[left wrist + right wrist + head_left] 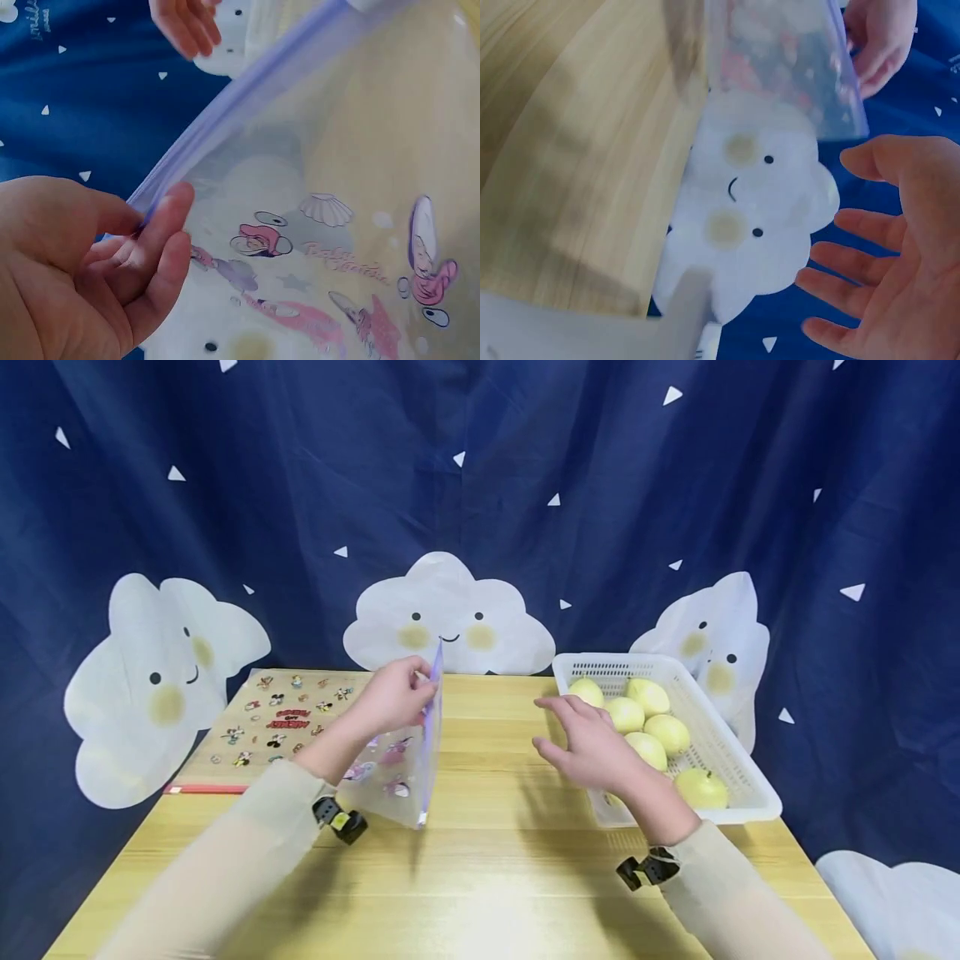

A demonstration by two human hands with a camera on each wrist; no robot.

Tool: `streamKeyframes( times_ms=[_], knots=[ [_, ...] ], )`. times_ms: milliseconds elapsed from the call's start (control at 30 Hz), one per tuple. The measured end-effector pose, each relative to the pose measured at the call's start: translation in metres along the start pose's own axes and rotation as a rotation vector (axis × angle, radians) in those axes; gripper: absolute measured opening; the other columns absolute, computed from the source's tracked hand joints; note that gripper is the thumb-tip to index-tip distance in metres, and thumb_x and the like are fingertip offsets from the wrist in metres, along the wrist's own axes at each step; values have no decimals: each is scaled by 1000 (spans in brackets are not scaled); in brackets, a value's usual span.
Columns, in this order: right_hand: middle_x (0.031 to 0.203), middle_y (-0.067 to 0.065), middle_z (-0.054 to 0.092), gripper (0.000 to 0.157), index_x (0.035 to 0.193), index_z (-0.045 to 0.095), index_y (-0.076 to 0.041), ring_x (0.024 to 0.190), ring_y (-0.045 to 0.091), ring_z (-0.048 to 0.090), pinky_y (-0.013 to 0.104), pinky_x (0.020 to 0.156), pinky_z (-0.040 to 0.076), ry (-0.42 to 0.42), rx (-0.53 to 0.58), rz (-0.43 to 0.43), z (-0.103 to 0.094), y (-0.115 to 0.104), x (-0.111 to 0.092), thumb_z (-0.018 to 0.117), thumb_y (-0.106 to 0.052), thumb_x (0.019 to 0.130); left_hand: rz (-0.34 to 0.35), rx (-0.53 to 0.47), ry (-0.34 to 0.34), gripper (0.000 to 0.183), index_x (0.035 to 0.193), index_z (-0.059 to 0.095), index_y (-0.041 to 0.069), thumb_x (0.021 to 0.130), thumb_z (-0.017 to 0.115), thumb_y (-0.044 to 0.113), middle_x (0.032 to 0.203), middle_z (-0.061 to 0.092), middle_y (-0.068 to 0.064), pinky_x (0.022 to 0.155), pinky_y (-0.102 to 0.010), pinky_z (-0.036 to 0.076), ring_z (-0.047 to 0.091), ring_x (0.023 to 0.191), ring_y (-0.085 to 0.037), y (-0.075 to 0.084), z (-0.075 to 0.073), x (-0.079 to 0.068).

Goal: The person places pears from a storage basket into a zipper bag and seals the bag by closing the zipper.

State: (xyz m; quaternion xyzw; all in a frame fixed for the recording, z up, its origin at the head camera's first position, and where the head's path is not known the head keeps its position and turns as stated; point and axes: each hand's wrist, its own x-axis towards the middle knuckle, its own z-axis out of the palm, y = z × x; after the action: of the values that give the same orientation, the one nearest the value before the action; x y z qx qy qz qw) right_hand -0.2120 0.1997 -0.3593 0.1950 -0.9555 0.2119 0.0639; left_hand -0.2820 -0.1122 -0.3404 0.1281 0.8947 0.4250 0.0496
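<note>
A clear zip bag (pixel 396 768) with a purple zip edge and pink cartoon prints hangs upright over the table's left half. My left hand (pixel 397 693) pinches its purple edge between thumb and fingers, which the left wrist view shows close up at the left hand (pixel 97 262). My right hand (pixel 592 743) is in the air in front of the white basket, fingers spread and nothing in them. The right wrist view shows the right hand (pixel 900 255) apart from the bag. Several yellow-green pears (pixel 666 735) lie in the basket, some partly hidden behind the right hand.
The white plastic basket (pixel 723 743) stands at the table's right edge. Flat at the back left lies a larger clear bag (pixel 262 718) with cartoon prints and a red zip edge. Behind the wooden table (pixel 480 852) hangs a dark blue curtain (pixel 465 510) with white clouds.
</note>
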Motion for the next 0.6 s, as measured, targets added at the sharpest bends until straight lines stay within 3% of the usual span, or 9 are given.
streamKeyframes(
  times_ms=[133, 300, 433, 600],
  knots=[
    [151, 19, 65, 53, 152, 59, -6, 135, 40, 67, 60, 112, 54, -15, 82, 72, -1, -12, 11, 64, -36, 109, -69, -151, -10, 21, 127, 62, -2, 112, 60, 12, 92, 73, -12, 66, -35, 67, 70, 58, -14, 10, 15, 17],
    [134, 15, 76, 50, 145, 64, -7, 113, 30, 77, 49, 96, 63, -71, 231, 154, 5, -22, 27, 59, -44, 112, -118, -285, -10, 23, 130, 60, -2, 111, 61, 11, 93, 72, -13, 62, -27, 65, 68, 56, -12, 20, 32, 31],
    [108, 6, 80, 52, 136, 68, -8, 91, 24, 79, 36, 78, 61, -123, 342, 189, 12, -28, 39, 56, -53, 112, -120, -330, -3, 25, 132, 59, -3, 110, 61, 11, 91, 72, -13, 62, -27, 64, 69, 57, -12, 30, 45, 36],
    [87, 6, 78, 36, 117, 73, -4, 73, 21, 75, 29, 65, 56, -182, 431, 167, 16, -31, 46, 59, -37, 113, -86, -339, 33, 28, 134, 60, -2, 110, 62, 12, 91, 70, -11, 63, -26, 64, 68, 59, -12, 38, 53, 40]
  ],
)
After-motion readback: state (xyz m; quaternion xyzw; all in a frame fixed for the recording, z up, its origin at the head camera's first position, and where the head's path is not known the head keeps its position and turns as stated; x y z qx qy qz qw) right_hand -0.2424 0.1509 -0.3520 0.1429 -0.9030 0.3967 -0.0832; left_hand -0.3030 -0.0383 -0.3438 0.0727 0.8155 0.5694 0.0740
